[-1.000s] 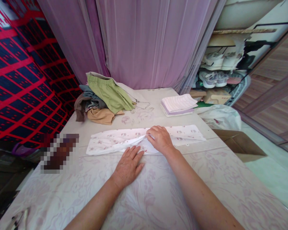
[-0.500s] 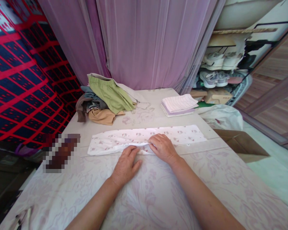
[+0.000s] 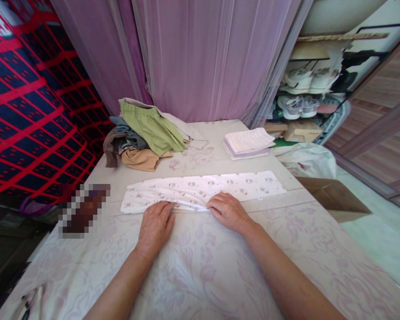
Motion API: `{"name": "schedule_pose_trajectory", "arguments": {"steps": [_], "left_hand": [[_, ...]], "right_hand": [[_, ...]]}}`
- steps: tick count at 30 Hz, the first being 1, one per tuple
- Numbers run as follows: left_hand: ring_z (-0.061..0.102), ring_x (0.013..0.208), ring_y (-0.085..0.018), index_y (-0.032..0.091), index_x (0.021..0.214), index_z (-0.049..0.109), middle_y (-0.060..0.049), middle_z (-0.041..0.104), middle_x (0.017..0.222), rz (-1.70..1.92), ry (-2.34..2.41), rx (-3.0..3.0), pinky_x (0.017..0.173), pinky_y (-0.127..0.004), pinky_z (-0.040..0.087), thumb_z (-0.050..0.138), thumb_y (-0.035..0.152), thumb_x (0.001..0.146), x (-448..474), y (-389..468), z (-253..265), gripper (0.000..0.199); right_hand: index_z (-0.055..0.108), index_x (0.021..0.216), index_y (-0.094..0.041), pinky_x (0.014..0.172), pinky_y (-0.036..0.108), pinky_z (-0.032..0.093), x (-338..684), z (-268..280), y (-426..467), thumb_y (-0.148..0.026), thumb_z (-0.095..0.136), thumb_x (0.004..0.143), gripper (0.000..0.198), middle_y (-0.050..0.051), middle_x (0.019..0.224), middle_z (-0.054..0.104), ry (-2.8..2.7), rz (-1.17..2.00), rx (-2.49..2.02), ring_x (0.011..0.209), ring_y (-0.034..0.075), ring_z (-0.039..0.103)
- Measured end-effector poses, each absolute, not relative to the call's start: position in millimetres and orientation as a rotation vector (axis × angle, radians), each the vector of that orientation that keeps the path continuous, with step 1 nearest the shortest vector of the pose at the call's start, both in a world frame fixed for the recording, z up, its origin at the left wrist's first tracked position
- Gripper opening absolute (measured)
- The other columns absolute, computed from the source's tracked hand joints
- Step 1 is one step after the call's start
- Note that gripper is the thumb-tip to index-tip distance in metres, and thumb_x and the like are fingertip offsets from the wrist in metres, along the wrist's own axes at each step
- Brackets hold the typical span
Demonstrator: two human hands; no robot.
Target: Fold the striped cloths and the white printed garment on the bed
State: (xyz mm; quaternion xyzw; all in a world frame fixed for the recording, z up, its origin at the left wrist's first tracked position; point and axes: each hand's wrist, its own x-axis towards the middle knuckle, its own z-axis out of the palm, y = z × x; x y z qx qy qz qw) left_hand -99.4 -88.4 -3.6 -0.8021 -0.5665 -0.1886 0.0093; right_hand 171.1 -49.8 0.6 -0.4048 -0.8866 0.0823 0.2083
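Observation:
A white piece of fabric with small printed figures lies folded into a long, narrow strip across the table. My left hand rests on its near edge, left of the middle, with the fingers laid on the fabric and the thumb apart. Farther right, my right hand has its fingers curled and pinched on that same near edge. Between the hands the edge is slightly raised and creased. What lies under my right fingertips is hidden.
A heap of clothes with green shorts on top lies at the back left. At the back right sits a stack of folded cloths. An open cardboard box stands on the floor beside the table, whose cover is floral.
My left hand has slid left along the near edge of the fabric. My right hand has moved slightly down towards me, and the fold between them now lies flatter.

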Motion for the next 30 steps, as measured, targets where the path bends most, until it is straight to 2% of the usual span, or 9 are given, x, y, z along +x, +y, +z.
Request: {"name": "schedule_pose_trajectory", "arguments": {"steps": [4, 10, 16, 22, 26, 30], "left_hand": [[0.058, 0.098, -0.028, 0.019, 0.110, 0.061, -0.011, 0.066, 0.105, -0.547, -1.870, -2.337, 0.088, -0.045, 0.046, 0.045, 0.027, 0.088, -115.5, -85.8, 1.8, 0.028], [0.056, 0.099, -0.030, 0.021, 0.115, 0.062, -0.012, 0.063, 0.106, -0.541, -1.894, -2.184, 0.085, -0.044, 0.044, 0.048, 0.034, 0.090, -136.1, -79.7, 9.5, 0.032], [0.061, 0.093, -0.025, 0.023, 0.097, 0.066, -0.006, 0.070, 0.095, -0.498, -1.828, -2.342, 0.084, -0.040, 0.043, 0.043, 0.032, 0.093, -150.0, -72.1, 10.1, 0.025], [0.060, 0.101, -0.026, 0.022, 0.106, 0.062, -0.007, 0.068, 0.105, -0.411, -1.786, -2.461, 0.089, -0.041, 0.043, 0.051, 0.040, 0.090, -156.7, -65.7, 12.5, 0.027], [0.060, 0.098, -0.025, 0.022, 0.098, 0.062, -0.007, 0.069, 0.101, -0.353, -1.827, -2.461, 0.087, -0.040, 0.043, 0.049, 0.038, 0.090, -161.9, -64.9, 15.4, 0.022], [0.061, 0.095, -0.026, 0.022, 0.094, 0.064, -0.007, 0.069, 0.098, -0.240, -1.844, -2.466, 0.083, -0.039, 0.042, 0.044, 0.040, 0.093, -172.0, -61.7, 22.9, 0.026]], "right_hand": [[0.068, 0.086, -0.023, 0.078, 0.029, 0.039, 174.5, 0.0, -54.2, -0.010, 0.053, 0.084, 0.020, 0.001, 0.083, 0.069, -2.445, 0.244, -1.170, 0.083, 0.016, 0.059], [0.070, 0.093, -0.024, 0.078, 0.031, 0.041, 177.3, -4.6, -57.3, -0.019, 0.054, 0.088, 0.018, 0.002, 0.088, 0.069, -2.408, 0.219, -1.209, 0.086, 0.017, 0.059], [0.072, 0.093, -0.025, 0.077, 0.030, 0.041, 179.8, -9.2, -56.6, -0.020, 0.051, 0.091, 0.021, 0.003, 0.085, 0.069, -2.387, 0.177, -1.215, 0.084, 0.017, 0.059], [0.070, 0.093, -0.024, 0.079, 0.031, 0.042, 176.9, -6.6, -57.7, -0.026, 0.051, 0.092, 0.020, 0.004, 0.091, 0.070, -2.368, 0.164, -1.232, 0.087, 0.018, 0.059], [0.070, 0.088, -0.023, 0.076, 0.030, 0.041, 175.2, -10.3, -56.7, -0.025, 0.052, 0.092, 0.019, 0.003, 0.087, 0.070, -2.365, 0.142, -1.220, 0.084, 0.018, 0.059], [0.069, 0.084, -0.022, 0.074, 0.029, 0.041, 175.2, -13.7, -54.1, -0.024, 0.050, 0.093, 0.021, 0.003, 0.083, 0.069, -2.298, 0.097, -1.202, 0.082, 0.017, 0.059]]}}
